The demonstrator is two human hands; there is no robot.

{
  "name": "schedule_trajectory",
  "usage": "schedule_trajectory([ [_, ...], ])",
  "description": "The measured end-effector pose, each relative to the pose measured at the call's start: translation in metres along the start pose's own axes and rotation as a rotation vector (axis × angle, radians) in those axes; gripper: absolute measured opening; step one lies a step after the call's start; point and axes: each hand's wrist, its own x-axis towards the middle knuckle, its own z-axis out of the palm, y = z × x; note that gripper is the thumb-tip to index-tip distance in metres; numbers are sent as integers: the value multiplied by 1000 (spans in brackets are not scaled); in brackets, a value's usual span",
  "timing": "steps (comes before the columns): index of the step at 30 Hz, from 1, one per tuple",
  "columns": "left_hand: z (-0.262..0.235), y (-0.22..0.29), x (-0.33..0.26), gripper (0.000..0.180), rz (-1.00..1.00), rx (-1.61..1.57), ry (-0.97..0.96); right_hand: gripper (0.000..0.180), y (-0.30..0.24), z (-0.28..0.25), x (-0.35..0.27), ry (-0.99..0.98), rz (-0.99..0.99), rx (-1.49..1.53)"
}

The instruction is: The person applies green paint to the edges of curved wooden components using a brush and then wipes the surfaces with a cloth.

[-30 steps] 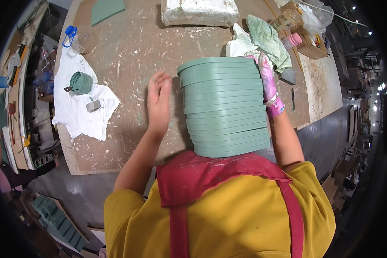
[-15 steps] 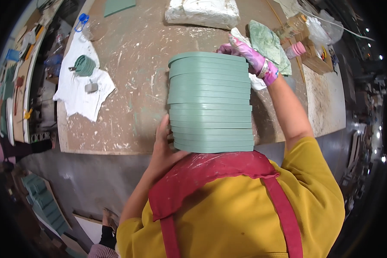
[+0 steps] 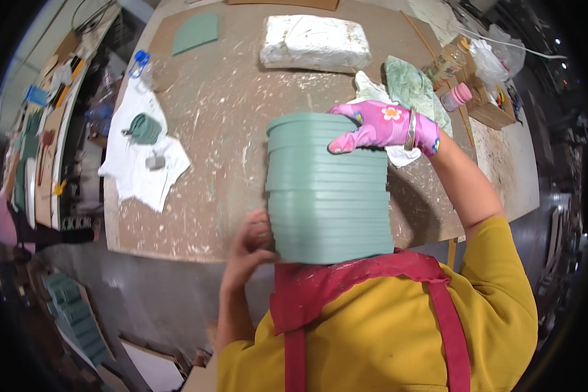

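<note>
A stack of green flat slabs (image 3: 326, 189) with rounded far-left corners stands at the table's near edge, against the apron. My right hand (image 3: 385, 127), in a pink flowered glove with a metal band at the wrist, grips the stack's far right part. Its thumb lies across the slabs' edges and its fingers reach over the far end. My bare left hand (image 3: 249, 245) is beside the stack's near left side, fingers curled and thumb toward the slabs. It is blurred, and whether it touches them I cannot tell.
A white-smeared block (image 3: 317, 42) lies beyond the stack. Left on the table are a white cloth (image 3: 134, 153), a green coiled roll (image 3: 145, 129), a small grey block (image 3: 155, 161) and a green sheet (image 3: 196, 34). Right: a green cloth (image 3: 415, 88), a pink-capped bottle (image 3: 456, 97), a cardboard box (image 3: 493, 112).
My right hand has come from the stack's far right corner to lie over its upper right part. My left hand has drawn back from the side, fingers curling. The view has shifted.
</note>
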Motion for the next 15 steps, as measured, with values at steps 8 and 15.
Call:
schedule_trajectory([
  [8,-17,47,188,58,134,222,-58,49,-1,13,-10,155,-19,204],
  [15,-1,22,196,64,-211,-26,-160,61,21,78,-65,697,203,1072],
])
